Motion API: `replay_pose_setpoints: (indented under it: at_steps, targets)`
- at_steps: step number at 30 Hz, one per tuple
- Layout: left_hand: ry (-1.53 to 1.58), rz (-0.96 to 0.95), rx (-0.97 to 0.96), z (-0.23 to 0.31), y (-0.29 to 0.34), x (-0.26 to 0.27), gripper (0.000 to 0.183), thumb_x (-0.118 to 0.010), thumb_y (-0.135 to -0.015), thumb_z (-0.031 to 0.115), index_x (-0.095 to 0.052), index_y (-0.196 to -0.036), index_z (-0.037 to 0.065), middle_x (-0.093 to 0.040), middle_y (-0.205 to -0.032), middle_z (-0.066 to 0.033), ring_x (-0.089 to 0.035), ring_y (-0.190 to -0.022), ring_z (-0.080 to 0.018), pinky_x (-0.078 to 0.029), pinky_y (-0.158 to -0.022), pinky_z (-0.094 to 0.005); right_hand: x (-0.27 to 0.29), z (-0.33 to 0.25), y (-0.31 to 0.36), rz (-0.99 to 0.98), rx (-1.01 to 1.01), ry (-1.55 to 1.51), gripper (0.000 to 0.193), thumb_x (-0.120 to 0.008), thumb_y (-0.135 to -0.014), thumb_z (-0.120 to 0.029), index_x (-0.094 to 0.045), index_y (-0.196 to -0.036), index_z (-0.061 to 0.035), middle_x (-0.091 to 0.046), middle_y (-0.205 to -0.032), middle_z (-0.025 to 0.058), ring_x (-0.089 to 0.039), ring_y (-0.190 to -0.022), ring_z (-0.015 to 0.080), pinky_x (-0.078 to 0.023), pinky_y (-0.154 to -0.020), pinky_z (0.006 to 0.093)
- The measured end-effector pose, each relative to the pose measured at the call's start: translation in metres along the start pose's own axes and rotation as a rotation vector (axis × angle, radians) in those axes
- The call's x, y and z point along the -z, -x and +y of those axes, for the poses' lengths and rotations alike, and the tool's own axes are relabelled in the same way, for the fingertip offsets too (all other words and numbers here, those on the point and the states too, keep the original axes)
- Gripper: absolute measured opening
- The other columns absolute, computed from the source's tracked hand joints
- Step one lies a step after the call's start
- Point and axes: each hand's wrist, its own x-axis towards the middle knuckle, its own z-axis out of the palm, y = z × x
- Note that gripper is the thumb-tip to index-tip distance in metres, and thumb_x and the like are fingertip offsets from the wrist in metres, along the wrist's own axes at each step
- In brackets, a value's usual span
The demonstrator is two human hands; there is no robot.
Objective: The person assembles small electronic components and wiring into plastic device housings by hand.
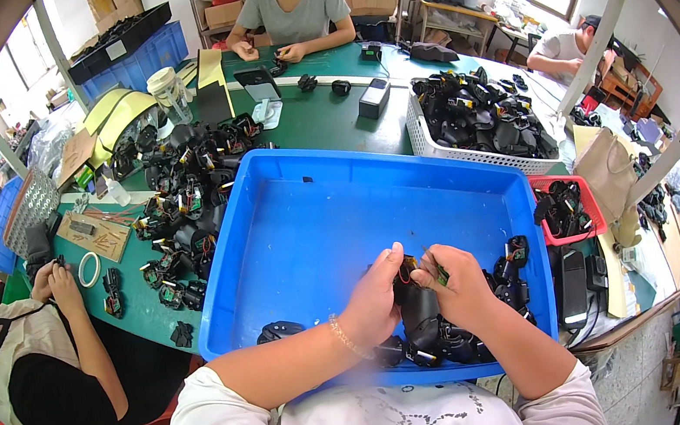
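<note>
Over the near right part of a blue tray [275,248], both my hands work close together. In my left hand [375,299] is a black plastic housing [420,319], with thin red and yellow wires at its upper end between the fingers. My right hand [459,287] has its thumb and fingertips pinched at that wired end. A small green piece [442,275] shows beneath its fingers, and a thin dark sliver sticks up past the fingertips; its kind is unclear. Below and beside my hands, several similar black assemblies [512,275] lie along the tray's right and near sides.
Left of the tray is a heap of black assemblies [187,191] on the green table [336,125]. A white basket [421,134] and a red basket [595,214], both filled with black parts, stand at right. One person [54,361] works at left, another [293,13] across the table.
</note>
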Motion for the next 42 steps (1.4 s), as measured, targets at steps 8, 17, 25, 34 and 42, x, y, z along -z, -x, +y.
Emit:
replay_pose_setpoints:
  at_steps: [8,17,25,34,42]
  targets:
    - [-0.002,-0.066,-0.029,-0.004,-0.001,0.003,0.037,-0.039,-0.098,0.038,-0.056,-0.106,0.006,-0.058,-0.107,-0.0085,-0.054,-0.1,-0.022,-0.042,-0.092,-0.0393,0.009,-0.003,0.002,-0.044,-0.034,-0.004,0.026,-0.065,-0.081,-0.021,-0.051,-0.077,-0.0006,-0.049,-0.068,0.0141,-0.049,-0.062,0.0308,-0.038,-0.057,0.0372]
    - [0.182,-0.157,0.075,0.006,-0.002,0.005,0.04,-0.044,-0.095,0.04,-0.059,-0.099,0.003,-0.061,-0.1,-0.0095,-0.056,-0.095,-0.0213,-0.044,-0.088,-0.0366,0.012,-0.004,0.004,0.079,-0.042,-0.15,0.024,-0.07,-0.076,-0.019,-0.053,-0.082,-0.0028,-0.051,-0.067,0.0044,-0.046,-0.059,0.0138,-0.038,-0.055,0.0291]
    - [0.269,-0.129,-0.1,0.031,-0.011,0.004,0.043,-0.043,-0.094,0.044,-0.056,-0.092,0.003,-0.061,-0.09,-0.0131,-0.059,-0.082,-0.0236,-0.049,-0.078,-0.0355,-0.002,0.015,-0.001,0.134,-0.065,-0.251,0.016,-0.066,-0.079,-0.007,-0.052,-0.086,-0.0042,-0.038,-0.063,-0.0042,-0.035,-0.058,0.0054,-0.031,-0.052,0.0228]
    - [0.338,-0.24,-0.331,0.074,0.001,0.008,0.043,-0.043,-0.092,0.048,-0.053,-0.095,0.005,-0.058,-0.089,-0.0154,-0.058,-0.077,-0.0268,-0.05,-0.07,-0.0395,-0.018,0.009,-0.002,-0.005,-0.096,-0.325,0.011,-0.062,-0.083,-0.005,-0.052,-0.087,-0.0035,-0.04,-0.066,-0.0057,-0.036,-0.061,0.0034,-0.03,-0.054,0.0204]
    - [0.158,-0.509,-0.914,0.241,0.05,0.085,0.051,-0.036,-0.095,0.044,-0.049,-0.099,-0.005,-0.056,-0.093,-0.0193,-0.053,-0.078,-0.0271,-0.047,-0.071,-0.0406,-0.014,0.017,-0.002,-0.024,-0.08,-0.286,0.011,-0.061,-0.083,-0.006,-0.052,-0.086,-0.0028,-0.04,-0.066,-0.0048,-0.035,-0.061,0.0041,-0.031,-0.054,0.0209]
